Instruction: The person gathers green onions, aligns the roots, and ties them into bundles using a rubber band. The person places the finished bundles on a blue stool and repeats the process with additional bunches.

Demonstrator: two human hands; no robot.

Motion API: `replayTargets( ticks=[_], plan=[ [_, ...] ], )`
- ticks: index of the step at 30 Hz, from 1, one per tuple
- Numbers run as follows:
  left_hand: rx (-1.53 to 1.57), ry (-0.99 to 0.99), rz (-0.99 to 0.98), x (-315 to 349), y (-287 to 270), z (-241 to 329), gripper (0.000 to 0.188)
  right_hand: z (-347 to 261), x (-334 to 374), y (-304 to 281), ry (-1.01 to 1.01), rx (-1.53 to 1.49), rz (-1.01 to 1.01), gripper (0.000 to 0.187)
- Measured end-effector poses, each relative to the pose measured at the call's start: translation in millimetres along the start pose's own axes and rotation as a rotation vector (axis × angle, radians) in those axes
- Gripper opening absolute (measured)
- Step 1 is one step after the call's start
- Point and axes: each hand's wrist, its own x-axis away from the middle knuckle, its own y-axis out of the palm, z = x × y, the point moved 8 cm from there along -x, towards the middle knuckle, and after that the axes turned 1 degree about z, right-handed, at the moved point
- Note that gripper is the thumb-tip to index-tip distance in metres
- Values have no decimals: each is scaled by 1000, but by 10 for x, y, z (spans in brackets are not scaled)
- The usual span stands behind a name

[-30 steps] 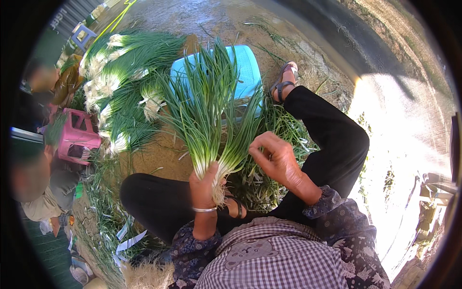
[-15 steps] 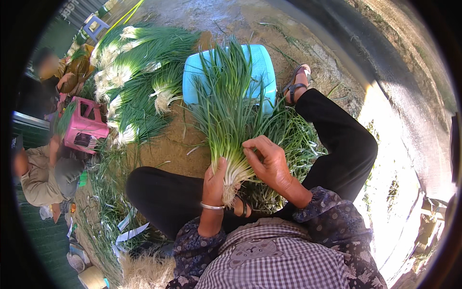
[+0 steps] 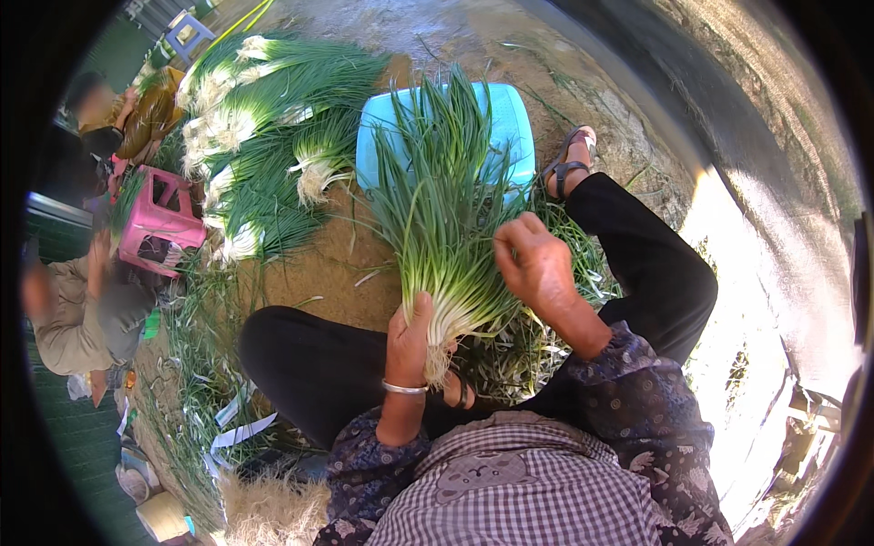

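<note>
A thick bunch of scallions [image 3: 442, 273] lies in front of me, its green leaves fanned over a light-blue plastic stool [image 3: 512, 118]. My left hand [image 3: 408, 338] is closed around the white stems just above the tangled roots, with the thumb on top. At the bunch's right side is my right hand [image 3: 542, 268], its fingers curled in toward the thumb beside the outer leaves. Anything pinched there is hidden by the fingers.
Several bundles of scallions [image 3: 273, 100] are laid out at the far left. A pink stool [image 3: 162, 218] stands by two people at left. Loose leaf scraps [image 3: 205, 364] litter the ground at left and under my right hand. A dark sheet [image 3: 692, 118] borders the right.
My right hand has moved up and to the right, away from the stems toward the outer leaves. My left hand keeps its hold on the bunch.
</note>
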Motion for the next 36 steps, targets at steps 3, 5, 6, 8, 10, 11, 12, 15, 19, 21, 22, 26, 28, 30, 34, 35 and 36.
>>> replayTargets(
  ticks=[3, 5, 6, 8, 10, 11, 12, 15, 19, 21, 22, 26, 28, 30, 34, 35, 36],
  plan=[
    [25, 4, -2, -29, -12, -50, 35, 468, 427, -300, 231, 40, 32, 8],
    [34, 14, -8, -23, -2, -41, 33, 612, 715, -333, 263, 247, -169, 8],
    [35, 15, -11, -32, -11, -59, 32, 510, 912, -231, 194, 274, -358, 6],
    [44, 16, -13, -56, -2, -66, 30, 268, 1329, -11, 83, 274, -763, 4],
    [41, 19, -15, -46, 3, -50, 31, 9, 1340, 109, 46, 115, -806, 8],
    [39, 19, -16, -41, 4, -47, 31, -152, 1133, 63, 55, -10, -626, 11],
    [30, 23, -22, -42, 9, -49, 32, -292, 928, -8, 64, -133, -444, 13],
    [-13, 57, -20, -46, -33, -39, 33, -540, 355, 30, 101, -371, -219, 15],
    [-73, 129, -4, -24, 20, 43, 32, -786, -34, 195, 12, -405, -78, 15],
    [-69, 132, -17, -27, 26, 37, 33, -719, -109, 266, 66, -404, -84, 16],
    [-93, 167, -26, -32, 32, 35, 32, -615, -117, 350, 150, -446, -121, 16],
    [-235, 251, -47, -2, 58, 90, 29, -369, -189, 546, 258, -550, -113, 16],
    [-274, 249, -48, 22, 59, 113, 29, -311, -182, 570, 274, -603, -73, 13],
    [-258, 229, -46, 23, 45, 102, 30, -187, -94, 666, 363, -755, -105, 12],
    [-354, 283, -71, 23, 72, 131, 33, -187, -43, 681, 465, -894, -158, 11],
    [-400, 311, -56, 25, 70, 141, 33, -197, -53, 677, 437, -825, -177, 11],
    [-446, 340, -41, 24, 70, 148, 34, -204, -61, 673, 409, -755, -195, 11]
  ],
)
